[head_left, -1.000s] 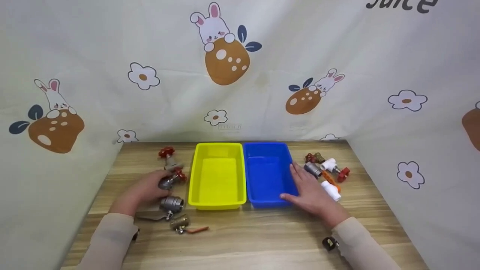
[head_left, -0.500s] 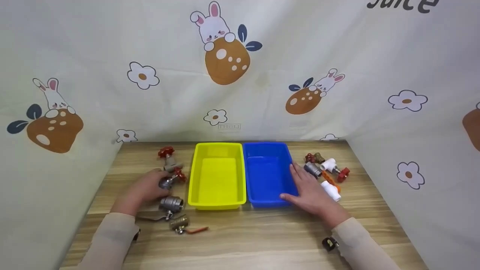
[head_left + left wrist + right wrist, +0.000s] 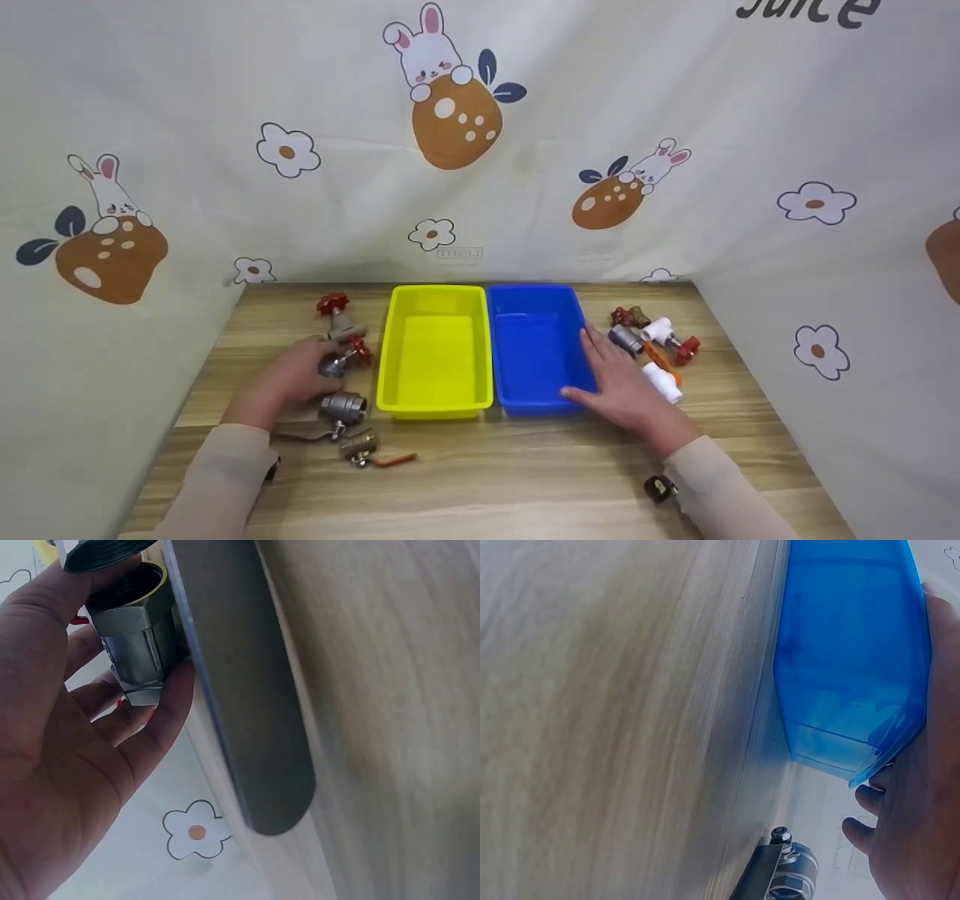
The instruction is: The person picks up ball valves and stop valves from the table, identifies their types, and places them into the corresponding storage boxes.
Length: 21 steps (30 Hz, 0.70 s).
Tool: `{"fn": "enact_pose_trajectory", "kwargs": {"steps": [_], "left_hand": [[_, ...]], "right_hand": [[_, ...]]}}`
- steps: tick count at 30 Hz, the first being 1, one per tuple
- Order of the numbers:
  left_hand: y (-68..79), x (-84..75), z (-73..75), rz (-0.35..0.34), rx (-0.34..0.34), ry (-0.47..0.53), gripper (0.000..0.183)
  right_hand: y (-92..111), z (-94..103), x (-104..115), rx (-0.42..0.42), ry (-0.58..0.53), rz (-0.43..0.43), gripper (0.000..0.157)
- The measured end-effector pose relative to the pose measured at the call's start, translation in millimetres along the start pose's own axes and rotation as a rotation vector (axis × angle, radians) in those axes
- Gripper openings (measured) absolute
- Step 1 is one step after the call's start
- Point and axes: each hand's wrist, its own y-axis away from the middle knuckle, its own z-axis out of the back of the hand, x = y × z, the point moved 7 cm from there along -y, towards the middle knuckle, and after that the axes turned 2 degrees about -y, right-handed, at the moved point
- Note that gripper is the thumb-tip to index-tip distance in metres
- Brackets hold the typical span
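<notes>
In the head view my left hand (image 3: 296, 375) is around a grey gate valve (image 3: 332, 365) with a red handwheel (image 3: 360, 349), left of the yellow bin. The left wrist view shows fingers and thumb curled round its faceted metal body (image 3: 135, 649). My right hand (image 3: 626, 386) rests on the right rim of the blue bin (image 3: 544, 409), fingers mostly straight, thumb over the near right corner. In front of the left hand lie a steel ball valve (image 3: 344, 408) with a long lever and a brass ball valve (image 3: 360, 444) with an orange lever.
The yellow bin (image 3: 435, 412) stands against the blue one. Behind the left hand is another red-wheel valve (image 3: 341, 322). At the right lie a grey metal valve (image 3: 625, 340), a brass valve (image 3: 637, 316) and white plastic valves (image 3: 663, 382). A patterned cloth (image 3: 525, 210) surrounds the wooden table.
</notes>
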Motion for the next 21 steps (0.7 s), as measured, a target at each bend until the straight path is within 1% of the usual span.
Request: {"fn": "enact_pose_trajectory", "kwargs": {"steps": [7, 10, 14, 17, 21], "left_hand": [[2.3, 1.6, 3.5, -0.022, -0.042, 0.010, 0.063], [3.6, 2.2, 6.7, -0.018, -0.065, 0.024, 0.064], [5.2, -1.2, 12.6, -0.036, -0.090, 0.062, 0.062], [6.9, -4.9, 16.7, -0.044, -0.093, 0.086, 0.065], [8.1, -7.1, 20.1, -0.034, -0.098, 0.114, 0.068]], "right_hand": [[-0.3, -0.1, 0.5, -0.011, -0.004, 0.021, 0.114], [-0.4, -0.1, 0.6, -0.015, -0.010, 0.023, 0.113], [-0.1, -0.2, 0.7, -0.013, -0.010, 0.021, 0.113], [0.2, 0.3, 1.3, -0.013, -0.009, 0.020, 0.113], [-0.2, 0.6, 1.9, -0.012, -0.005, 0.020, 0.113]]}}
